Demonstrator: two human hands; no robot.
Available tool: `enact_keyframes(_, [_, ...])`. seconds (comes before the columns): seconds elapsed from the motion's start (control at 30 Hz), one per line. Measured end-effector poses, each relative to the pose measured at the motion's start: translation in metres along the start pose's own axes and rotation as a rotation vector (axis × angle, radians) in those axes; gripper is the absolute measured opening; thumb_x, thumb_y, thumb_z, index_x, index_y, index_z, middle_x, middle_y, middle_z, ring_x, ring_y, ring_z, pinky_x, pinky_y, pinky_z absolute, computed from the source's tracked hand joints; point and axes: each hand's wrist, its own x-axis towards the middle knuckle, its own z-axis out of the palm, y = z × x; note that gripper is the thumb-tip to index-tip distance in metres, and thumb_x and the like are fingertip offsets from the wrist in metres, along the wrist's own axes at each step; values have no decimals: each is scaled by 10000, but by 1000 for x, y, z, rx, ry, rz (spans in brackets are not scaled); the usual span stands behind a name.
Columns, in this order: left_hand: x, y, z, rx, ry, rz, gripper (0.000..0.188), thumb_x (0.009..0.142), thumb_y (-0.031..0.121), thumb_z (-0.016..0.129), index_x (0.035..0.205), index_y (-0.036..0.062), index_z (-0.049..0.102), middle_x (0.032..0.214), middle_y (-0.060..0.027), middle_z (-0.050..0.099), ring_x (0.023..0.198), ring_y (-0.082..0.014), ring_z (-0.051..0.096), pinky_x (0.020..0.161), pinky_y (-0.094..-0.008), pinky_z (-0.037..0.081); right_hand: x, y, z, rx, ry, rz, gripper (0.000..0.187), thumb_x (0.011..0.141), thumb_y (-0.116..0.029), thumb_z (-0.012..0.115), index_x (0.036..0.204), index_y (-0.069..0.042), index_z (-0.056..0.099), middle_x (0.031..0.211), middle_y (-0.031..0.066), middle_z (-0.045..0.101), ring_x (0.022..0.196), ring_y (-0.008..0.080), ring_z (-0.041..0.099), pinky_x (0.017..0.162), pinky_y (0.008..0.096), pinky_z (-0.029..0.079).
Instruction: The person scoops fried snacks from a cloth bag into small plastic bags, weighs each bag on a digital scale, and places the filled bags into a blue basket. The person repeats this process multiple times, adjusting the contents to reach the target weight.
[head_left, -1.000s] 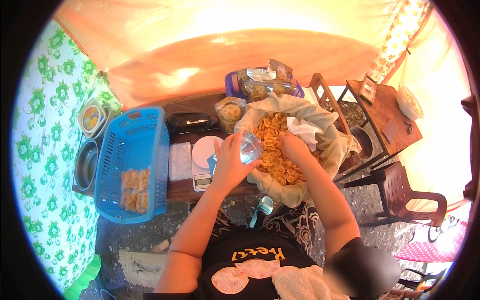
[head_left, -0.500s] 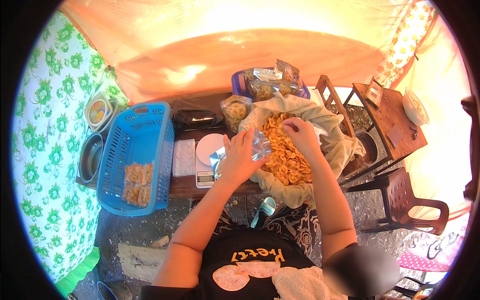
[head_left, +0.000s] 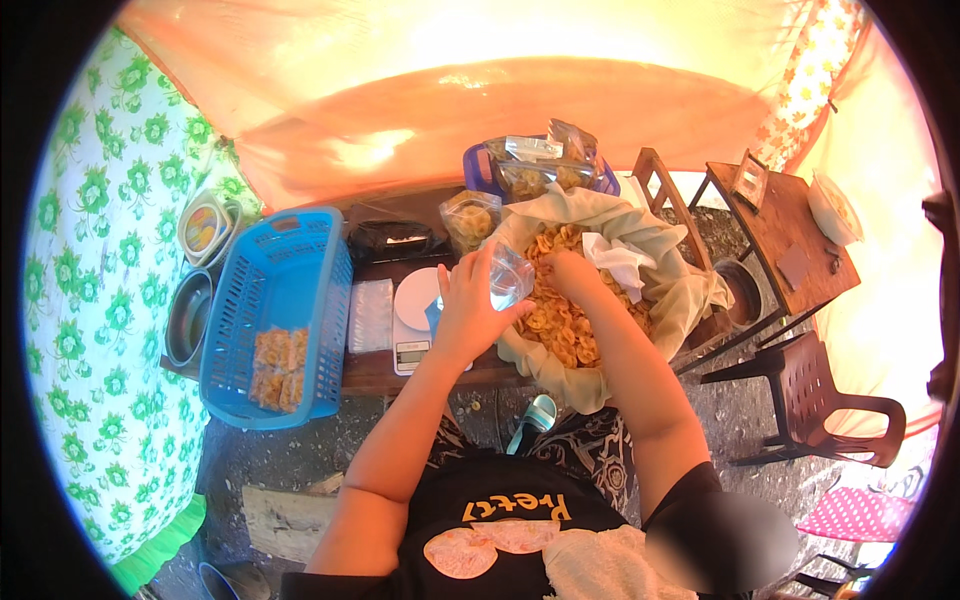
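My left hand (head_left: 472,312) grips a clear and silvery plastic bag (head_left: 511,276), thumb toward the chips and fingers curved round its near side. The bag is tilted, its open side facing right. Just right of it, my right hand (head_left: 568,275) is closed with curled fingertips low among the thin orange-brown chips (head_left: 570,335); the fingertips are partly hidden. The chips fill a wide container lined with beige cloth (head_left: 690,290). A piece of white paper or plastic (head_left: 617,262) lies on them. Under my left wrist stands a white kitchen scale (head_left: 412,355).
Left of the scale are a stack of clear bags (head_left: 371,315) and a blue basket (head_left: 330,290) with packed chips (head_left: 279,368). Behind are a filled bag (head_left: 470,220) and a purple basket (head_left: 475,170) of filled bags. A brown plastic chair (head_left: 815,400) stands right.
My right hand has moved left and down, from above the chips to beside the bag. My left hand has tilted the bag up slightly. The white piece on the chips shows more.
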Motion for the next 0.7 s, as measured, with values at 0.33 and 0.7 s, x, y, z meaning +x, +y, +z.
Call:
enact_keyframes(0.33, [-1, -4, 10, 93, -58, -21, 988, 725, 476, 788, 1465, 62, 280, 1350, -161, 419, 1297, -349, 387, 1118, -616, 139, 8, 22, -17, 442, 81, 190, 249, 874, -134, 633, 1090, -15, 670, 867, 100, 687, 751, 156, 641, 695, 298, 502])
enact_keyframes(0.7, [17, 2, 15, 54, 19, -46, 987, 691, 430, 816, 1444, 51, 302, 1332, -161, 430, 1268, -353, 410, 1090, -654, 164, -20, -58, -71, 602, 96, -114, 229, 879, -128, 647, 1076, -16, 680, 889, 73, 698, 805, 129, 639, 744, 282, 505])
